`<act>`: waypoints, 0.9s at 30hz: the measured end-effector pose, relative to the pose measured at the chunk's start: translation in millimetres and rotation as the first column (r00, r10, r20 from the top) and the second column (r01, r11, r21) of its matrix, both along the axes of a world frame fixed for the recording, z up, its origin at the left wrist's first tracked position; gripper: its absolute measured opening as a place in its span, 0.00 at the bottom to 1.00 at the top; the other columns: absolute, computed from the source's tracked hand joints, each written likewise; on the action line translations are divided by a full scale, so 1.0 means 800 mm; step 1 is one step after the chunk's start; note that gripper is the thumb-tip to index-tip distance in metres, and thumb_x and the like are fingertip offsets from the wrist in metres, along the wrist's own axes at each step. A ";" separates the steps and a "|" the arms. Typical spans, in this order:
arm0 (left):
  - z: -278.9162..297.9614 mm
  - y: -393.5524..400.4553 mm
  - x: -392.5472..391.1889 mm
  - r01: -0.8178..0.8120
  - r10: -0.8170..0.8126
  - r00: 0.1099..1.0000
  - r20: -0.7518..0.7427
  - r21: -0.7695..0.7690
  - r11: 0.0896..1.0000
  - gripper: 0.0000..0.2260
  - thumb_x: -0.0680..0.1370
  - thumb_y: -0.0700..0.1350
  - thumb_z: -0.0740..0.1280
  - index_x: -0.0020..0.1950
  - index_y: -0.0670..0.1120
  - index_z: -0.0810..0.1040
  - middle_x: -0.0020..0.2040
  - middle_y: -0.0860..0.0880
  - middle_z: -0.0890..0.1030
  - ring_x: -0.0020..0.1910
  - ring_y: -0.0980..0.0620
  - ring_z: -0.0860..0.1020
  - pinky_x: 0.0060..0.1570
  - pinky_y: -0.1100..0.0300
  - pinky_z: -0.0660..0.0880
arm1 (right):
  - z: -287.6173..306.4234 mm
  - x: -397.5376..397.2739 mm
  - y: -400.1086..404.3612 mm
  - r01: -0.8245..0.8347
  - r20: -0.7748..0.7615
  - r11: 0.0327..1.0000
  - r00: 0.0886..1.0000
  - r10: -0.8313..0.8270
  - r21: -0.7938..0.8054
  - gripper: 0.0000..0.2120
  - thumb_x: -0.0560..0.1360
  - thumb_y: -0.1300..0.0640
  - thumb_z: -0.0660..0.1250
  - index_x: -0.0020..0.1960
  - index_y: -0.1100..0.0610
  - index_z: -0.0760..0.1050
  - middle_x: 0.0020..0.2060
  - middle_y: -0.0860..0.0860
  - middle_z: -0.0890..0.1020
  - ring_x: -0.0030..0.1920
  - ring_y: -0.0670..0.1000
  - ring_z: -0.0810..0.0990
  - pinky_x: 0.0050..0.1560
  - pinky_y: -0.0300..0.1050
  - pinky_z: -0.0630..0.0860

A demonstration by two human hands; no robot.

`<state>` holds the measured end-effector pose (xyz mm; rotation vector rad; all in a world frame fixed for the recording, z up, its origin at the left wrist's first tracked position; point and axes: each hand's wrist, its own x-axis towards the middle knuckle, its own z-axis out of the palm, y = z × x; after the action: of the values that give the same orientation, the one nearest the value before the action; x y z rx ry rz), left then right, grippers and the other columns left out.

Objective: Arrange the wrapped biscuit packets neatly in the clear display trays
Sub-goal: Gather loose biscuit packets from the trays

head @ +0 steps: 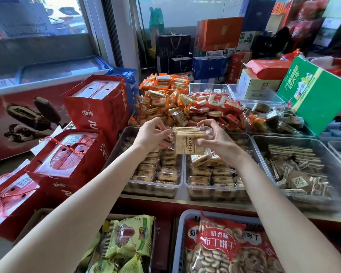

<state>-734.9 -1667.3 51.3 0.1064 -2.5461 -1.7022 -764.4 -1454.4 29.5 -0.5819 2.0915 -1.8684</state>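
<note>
The biscuit packets (187, 142) hung between both hands — left hand (152, 137) and right hand (215, 139) pinching opposite ends, long axis left-right — directly above the two near trays' (182, 186) shared edge.

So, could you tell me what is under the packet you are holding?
Under the packet, gripped by both hands, lie two clear trays of rowed biscuit packets. The rows directly beneath it are hidden.

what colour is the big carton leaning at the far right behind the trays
Green, with a pale yellow lower band; the carton shows best in the head view.
</note>
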 end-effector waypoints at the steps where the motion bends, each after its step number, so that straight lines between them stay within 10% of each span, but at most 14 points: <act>1: -0.003 -0.001 -0.001 -0.010 0.010 1.000 -0.013 -0.012 1.000 0.06 0.77 0.40 0.67 0.42 0.46 0.72 0.40 0.44 0.83 0.36 0.49 0.84 0.42 0.49 0.81 | 0.001 -0.002 -0.001 0.027 -0.042 0.999 0.999 -0.026 0.044 0.28 0.64 0.57 0.77 0.58 0.51 0.66 0.57 0.57 0.77 0.57 0.56 0.79 0.56 0.49 0.78; 5: -0.001 -0.007 0.004 0.143 -0.159 0.983 -0.096 -0.151 0.978 0.20 0.74 0.34 0.68 0.64 0.49 0.72 0.60 0.47 0.77 0.55 0.51 0.79 0.54 0.53 0.78 | 0.004 -0.009 -0.005 0.154 -0.195 0.969 0.974 -0.116 0.192 0.26 0.67 0.60 0.76 0.59 0.50 0.66 0.58 0.56 0.76 0.54 0.57 0.80 0.57 0.55 0.78; 10: -0.009 -0.001 0.015 0.042 -0.091 0.968 -0.234 -0.208 0.977 0.06 0.71 0.38 0.73 0.47 0.47 0.83 0.47 0.49 0.82 0.38 0.58 0.81 0.37 0.72 0.73 | 0.006 -0.003 -0.015 0.191 -0.254 0.962 0.957 -0.139 0.195 0.30 0.66 0.57 0.77 0.61 0.52 0.64 0.57 0.55 0.77 0.54 0.55 0.80 0.57 0.53 0.78; 14: -0.007 -0.008 0.017 0.056 -0.079 0.978 -0.194 -0.123 0.991 0.07 0.71 0.40 0.73 0.44 0.52 0.83 0.43 0.48 0.84 0.37 0.54 0.80 0.37 0.63 0.75 | 0.013 0.005 -0.015 0.160 -0.155 0.987 0.976 -0.153 0.033 0.36 0.57 0.46 0.76 0.60 0.49 0.65 0.52 0.54 0.80 0.50 0.51 0.81 0.48 0.45 0.81; 19: 0.006 -0.011 0.020 0.100 -0.095 0.984 -0.152 0.023 0.995 0.08 0.72 0.37 0.72 0.41 0.51 0.84 0.41 0.48 0.84 0.38 0.52 0.80 0.40 0.60 0.77 | 0.014 0.005 -0.011 0.107 -0.022 0.993 0.994 -0.109 -0.059 0.29 0.66 0.59 0.76 0.59 0.50 0.64 0.54 0.56 0.79 0.49 0.48 0.82 0.42 0.38 0.78; 27: 0.011 -0.009 0.008 0.002 -0.027 0.991 -0.130 -0.187 0.982 0.07 0.75 0.37 0.68 0.47 0.49 0.76 0.38 0.50 0.78 0.34 0.53 0.77 0.36 0.55 0.79 | 0.002 0.000 -0.014 0.127 0.129 0.990 0.984 -0.119 -0.059 0.29 0.69 0.53 0.74 0.63 0.57 0.62 0.50 0.58 0.81 0.51 0.55 0.81 0.53 0.53 0.79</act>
<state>-728.4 -1674.4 60.2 -0.0355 -2.5959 -1.4141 -764.2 -1465.4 30.8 -0.3465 2.0330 -1.9936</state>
